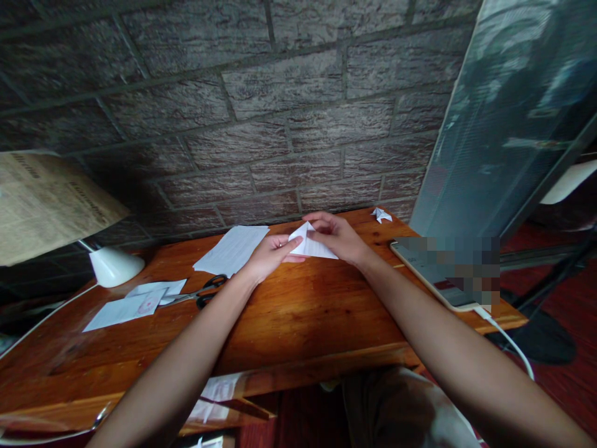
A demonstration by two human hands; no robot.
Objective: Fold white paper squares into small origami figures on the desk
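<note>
A white sheet of paper folded into a triangle (319,246) is held between both hands above the wooden table. My left hand (275,254) pinches its left corner, thumb on top and fingers beneath. On the other side, my right hand (338,236) grips the upper right edge, its thumb against the paper and its fingers behind. Just left of my left hand lies a stack of printed paper (232,247). Black-handled scissors (205,292) rest near my left forearm, their blades by loose paper pieces (125,311).
A lamp with a newsprint-patterned shade (51,202) stands at the left. At the right edge lies a tablet (438,277) with a white cable (510,342). A small folded paper figure (382,215) sits at the back right. A brick wall (280,124) rises behind the table (317,317).
</note>
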